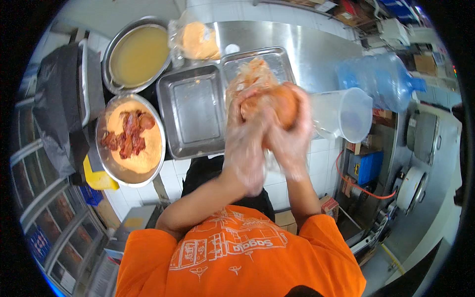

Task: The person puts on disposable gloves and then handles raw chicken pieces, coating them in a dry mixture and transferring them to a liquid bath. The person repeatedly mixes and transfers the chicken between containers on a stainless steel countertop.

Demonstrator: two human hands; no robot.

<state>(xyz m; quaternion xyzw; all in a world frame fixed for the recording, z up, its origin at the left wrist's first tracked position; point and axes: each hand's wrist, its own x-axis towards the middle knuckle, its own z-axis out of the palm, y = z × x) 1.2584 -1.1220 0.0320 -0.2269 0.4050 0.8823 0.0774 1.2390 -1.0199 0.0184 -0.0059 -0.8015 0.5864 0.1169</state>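
My left hand (245, 144) and my right hand (293, 137), both in thin clear plastic gloves, are closed around an orange-coated lump (280, 105), blurred by motion. It may be inside a plastic bag; I cannot tell. Just beyond it a crumpled clear plastic bag with orange residue (258, 72) lies over a metal tray (285, 59). To the left stands a rectangular metal pan (195, 107). Left of that pan, a steel bowl (161, 148) holds orange-yellow powder (144, 163) with dark red pieces of marinated meat (130, 133) on top.
A steel bowl of cloudy yellowish liquid (139, 55) stands at the back left, beside a plastic bag of orange powder (200, 41). On the right, a translucent plastic jug (343, 115) lies near a large blue water bottle (374, 81). A black-covered object (59, 89) is far left.
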